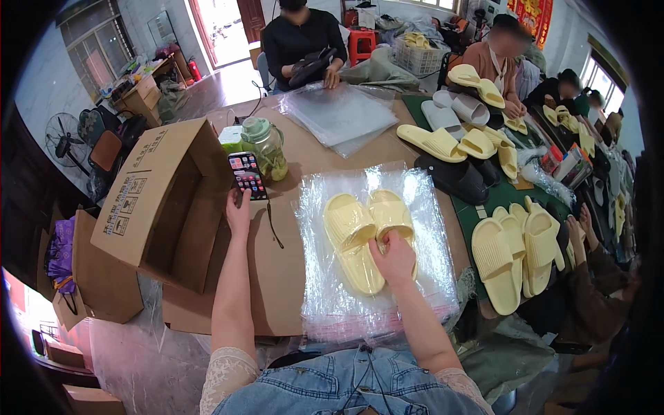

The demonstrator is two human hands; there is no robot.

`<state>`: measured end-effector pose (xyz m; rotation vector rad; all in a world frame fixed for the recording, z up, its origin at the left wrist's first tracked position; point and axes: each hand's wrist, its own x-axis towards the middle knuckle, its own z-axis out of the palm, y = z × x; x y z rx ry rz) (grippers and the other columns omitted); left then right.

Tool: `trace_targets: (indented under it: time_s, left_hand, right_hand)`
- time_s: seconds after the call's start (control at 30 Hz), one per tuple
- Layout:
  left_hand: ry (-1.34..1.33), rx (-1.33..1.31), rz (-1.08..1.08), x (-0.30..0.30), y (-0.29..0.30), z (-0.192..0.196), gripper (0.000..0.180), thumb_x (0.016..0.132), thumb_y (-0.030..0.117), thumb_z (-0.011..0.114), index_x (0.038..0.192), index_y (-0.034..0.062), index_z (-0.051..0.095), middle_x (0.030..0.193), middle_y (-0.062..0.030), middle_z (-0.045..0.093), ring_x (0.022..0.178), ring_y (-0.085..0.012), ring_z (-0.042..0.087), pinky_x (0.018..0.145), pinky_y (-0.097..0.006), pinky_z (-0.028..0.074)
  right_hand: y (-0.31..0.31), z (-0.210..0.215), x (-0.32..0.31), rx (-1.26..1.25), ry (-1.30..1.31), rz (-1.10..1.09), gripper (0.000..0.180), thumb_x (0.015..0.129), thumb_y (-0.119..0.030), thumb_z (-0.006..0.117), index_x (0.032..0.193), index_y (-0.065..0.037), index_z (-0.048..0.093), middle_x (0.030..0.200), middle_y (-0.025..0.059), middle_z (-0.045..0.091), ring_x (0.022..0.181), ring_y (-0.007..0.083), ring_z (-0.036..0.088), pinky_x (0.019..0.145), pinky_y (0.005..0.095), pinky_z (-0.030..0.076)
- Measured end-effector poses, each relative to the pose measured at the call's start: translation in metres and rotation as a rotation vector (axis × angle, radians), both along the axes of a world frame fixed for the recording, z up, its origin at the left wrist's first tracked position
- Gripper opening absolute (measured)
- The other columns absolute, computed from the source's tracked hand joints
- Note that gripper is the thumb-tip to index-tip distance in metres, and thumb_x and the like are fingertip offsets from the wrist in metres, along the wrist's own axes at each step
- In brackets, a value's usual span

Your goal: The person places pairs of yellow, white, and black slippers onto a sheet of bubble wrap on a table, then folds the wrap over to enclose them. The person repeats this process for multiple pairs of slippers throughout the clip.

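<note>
Mid-frame, slippers (349, 225) pointed toward the top, long axes near-vertical; right hand (395, 259) pinched one; left hand (238, 213) touched phone (247, 171), grip unclear.

From my remote post I read 1 wide fisheye view: the left of 2 head-worn cameras, upright, unmirrored. Looks down and forward from above the wearer's denim jacket (311, 391), which lines the lower edge. Table (304, 155) near, mid-frame; left hand (238, 211) and right hand (396, 257) close below the lens. Doorway (220, 34) far off, at the top. Straight edges bow toward the rim; corners go black.
</note>
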<state>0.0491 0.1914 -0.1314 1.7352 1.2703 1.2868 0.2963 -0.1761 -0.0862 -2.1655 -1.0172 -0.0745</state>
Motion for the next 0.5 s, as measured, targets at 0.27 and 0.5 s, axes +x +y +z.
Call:
trace_targets:
  time_s: [0.27, 0.5]
  left_hand:
    - [-0.172, 0.072, 0.030, 0.001, -0.006, 0.005, 0.061, 0.095, 0.037, 0.072, 0.140, 0.0013, 0.053, 0.128, -0.0162, 0.062, 0.115, -0.0236, 0.060, 0.094, -0.035, 0.050]
    - [-0.188, 0.180, -0.056, 0.022, 0.024, 0.033, 0.064, 0.088, 0.032, 0.079, 0.136, -0.0036, 0.054, 0.123, -0.0174, 0.065, 0.110, -0.0237, 0.063, 0.094, -0.037, 0.051]
  right_hand:
    - [0.000, 0.002, 0.001, -0.022, 0.023, 0.015, 0.040, 0.086, -0.042, 0.073, 0.093, -0.005, 0.060, 0.081, 0.0163, 0.068, 0.073, 0.0367, 0.067, 0.065, 0.0487, 0.052]
    - [0.000, -0.001, 0.000, 0.004, 0.002, 0.022, 0.039, 0.086, -0.042, 0.073, 0.093, -0.006, 0.060, 0.081, 0.0151, 0.067, 0.073, 0.0358, 0.067, 0.065, 0.0475, 0.052]
